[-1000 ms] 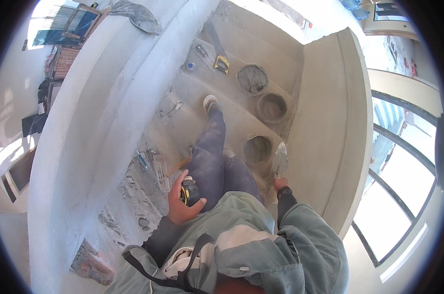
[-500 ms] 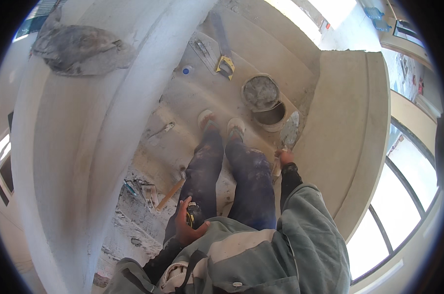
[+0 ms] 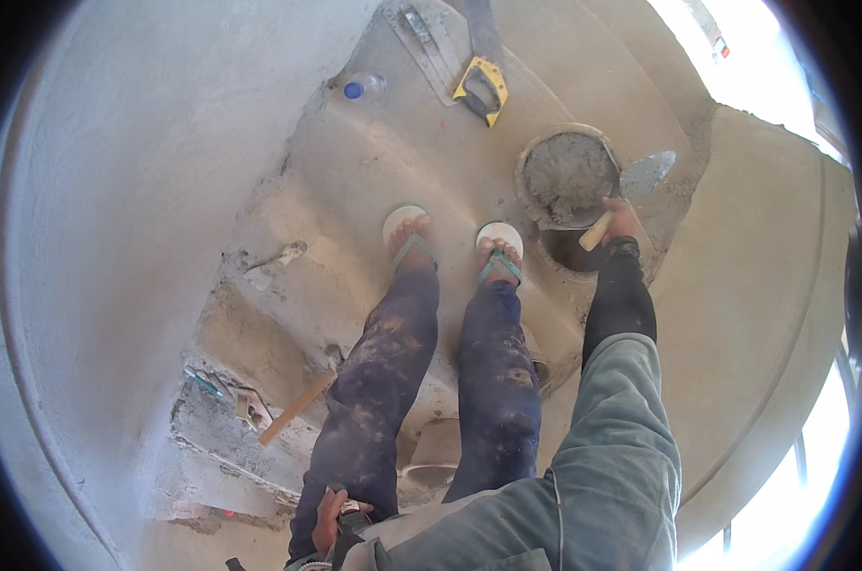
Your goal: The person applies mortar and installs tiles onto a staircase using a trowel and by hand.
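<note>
My right hand is closed round the wooden handle of a pointed trowel. Its mortar-smeared metal blade points up and right, beside the rim of a round bucket of grey mortar. A second, darker bucket sits just below that one, partly covered by my right hand and forearm. Down at the lower edge, my left hand rests against my thigh with bent fingers. A small dark and pale object lies against the fingers, too covered to name.
A yellow-handled handsaw, a long flat metal float and a blue-capped bottle lie on the step ahead. To the left are a small trowel and a wooden handle. Curved plastered walls rise on both sides.
My right hand has reached forward with the trowel, from beside my leg to the mortar bucket. My left hand sits lower in the picture, and the view has shifted.
</note>
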### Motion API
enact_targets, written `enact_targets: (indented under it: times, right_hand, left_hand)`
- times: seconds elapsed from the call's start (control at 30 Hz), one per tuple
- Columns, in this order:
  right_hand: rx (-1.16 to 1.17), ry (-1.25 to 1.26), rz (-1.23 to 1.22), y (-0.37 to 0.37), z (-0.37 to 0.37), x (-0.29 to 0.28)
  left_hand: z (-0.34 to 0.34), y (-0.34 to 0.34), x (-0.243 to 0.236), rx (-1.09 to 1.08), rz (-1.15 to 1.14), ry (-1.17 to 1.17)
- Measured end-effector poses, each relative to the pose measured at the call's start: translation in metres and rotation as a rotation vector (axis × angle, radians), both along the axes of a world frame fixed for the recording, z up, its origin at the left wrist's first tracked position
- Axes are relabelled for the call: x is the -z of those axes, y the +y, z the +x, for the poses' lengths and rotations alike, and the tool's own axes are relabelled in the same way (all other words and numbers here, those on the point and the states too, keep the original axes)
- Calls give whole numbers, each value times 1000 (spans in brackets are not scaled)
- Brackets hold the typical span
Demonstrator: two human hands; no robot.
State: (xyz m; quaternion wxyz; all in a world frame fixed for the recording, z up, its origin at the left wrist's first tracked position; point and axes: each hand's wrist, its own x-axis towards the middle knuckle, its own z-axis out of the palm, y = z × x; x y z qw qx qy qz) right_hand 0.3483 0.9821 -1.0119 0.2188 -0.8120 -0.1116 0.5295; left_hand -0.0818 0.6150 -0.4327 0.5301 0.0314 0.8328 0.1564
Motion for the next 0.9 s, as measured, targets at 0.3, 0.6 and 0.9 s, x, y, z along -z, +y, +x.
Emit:
enact_targets:
  times: [0.3, 0.6, 0.9]
  right_hand:
    - [-98, -58, 241, -39, -63, -68]
    - [-199, 245, -237, 31, -171, -223]
    - [-469, 446, -103, 37, -120, -382]
  left_hand:
    - [29, 18, -12, -62, 134, -123]
    - [10, -6, -58, -363, 175, 135]
    - [-51, -147, -229, -249, -117, 518]
